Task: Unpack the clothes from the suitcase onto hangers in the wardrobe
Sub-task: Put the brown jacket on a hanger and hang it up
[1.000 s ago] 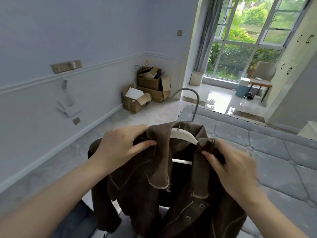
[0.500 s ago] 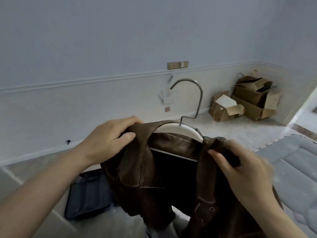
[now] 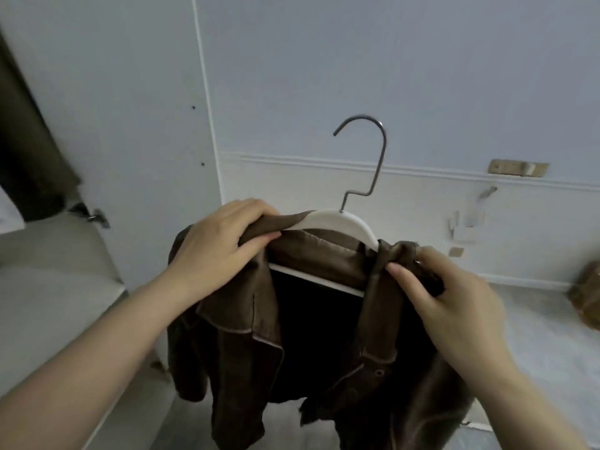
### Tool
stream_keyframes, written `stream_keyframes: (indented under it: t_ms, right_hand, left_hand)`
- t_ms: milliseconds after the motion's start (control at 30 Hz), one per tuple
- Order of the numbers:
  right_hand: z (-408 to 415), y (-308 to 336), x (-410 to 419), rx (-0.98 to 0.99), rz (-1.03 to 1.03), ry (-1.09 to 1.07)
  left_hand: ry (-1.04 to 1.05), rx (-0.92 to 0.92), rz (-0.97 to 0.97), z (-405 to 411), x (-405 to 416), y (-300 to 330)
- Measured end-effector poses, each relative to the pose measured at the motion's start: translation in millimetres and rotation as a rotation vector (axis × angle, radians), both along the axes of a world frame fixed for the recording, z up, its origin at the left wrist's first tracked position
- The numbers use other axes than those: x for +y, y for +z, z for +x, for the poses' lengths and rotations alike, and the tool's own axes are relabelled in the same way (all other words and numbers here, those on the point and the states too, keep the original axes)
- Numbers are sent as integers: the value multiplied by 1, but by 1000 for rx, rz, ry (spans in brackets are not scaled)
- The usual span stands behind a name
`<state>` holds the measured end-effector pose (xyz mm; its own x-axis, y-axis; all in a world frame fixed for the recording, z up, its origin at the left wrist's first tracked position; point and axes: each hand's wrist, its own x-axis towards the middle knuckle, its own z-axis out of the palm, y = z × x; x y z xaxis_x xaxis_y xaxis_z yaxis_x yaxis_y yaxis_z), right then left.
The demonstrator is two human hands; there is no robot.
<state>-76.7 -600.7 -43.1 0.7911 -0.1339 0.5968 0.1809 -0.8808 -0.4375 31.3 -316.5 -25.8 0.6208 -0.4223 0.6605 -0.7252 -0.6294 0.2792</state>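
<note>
Jacket (image 3: 240, 345) on hanger (image 3: 337, 220), both hands gripping.

Home bedroom: wardrobe panel (image 3: 130, 125), panelled wall (image 3: 422, 196).

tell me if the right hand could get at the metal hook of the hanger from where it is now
Probably yes. The hook stands bare above the white hanger, with only wall behind it. But the right hand grips the brown jacket at its shoulder, so it would have to let go first.
</note>
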Motion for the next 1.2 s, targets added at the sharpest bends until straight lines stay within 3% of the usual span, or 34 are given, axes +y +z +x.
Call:
stream_keyframes:
  t_ms: [267, 500, 667, 767, 867, 1000, 1200]
  right_hand:
    - [61, 3, 102, 96, -30, 244]
    - [107, 14, 165, 255, -125, 629]
    - [147, 23, 229, 498, 78, 914]
    - [169, 26, 257, 820, 378, 1048]
    - [189, 30, 283, 1047, 481, 1178]
    - [212, 44, 329, 1102, 464, 1348]
    - [221, 76, 407, 1137, 423, 1591]
  left_hand:
    - [232, -26, -124, -7, 128, -16]
    - [448, -115, -147, -13, 202, -10]
    - [637, -105, -177, -14, 250, -14]
    - [778, -75, -135, -12, 275, -14]
    - [892, -39, -171, -7, 292, -10]
    - [985, -67, -408, -12, 305, -3]
    - [1102, -64, -590, -51, 327, 4]
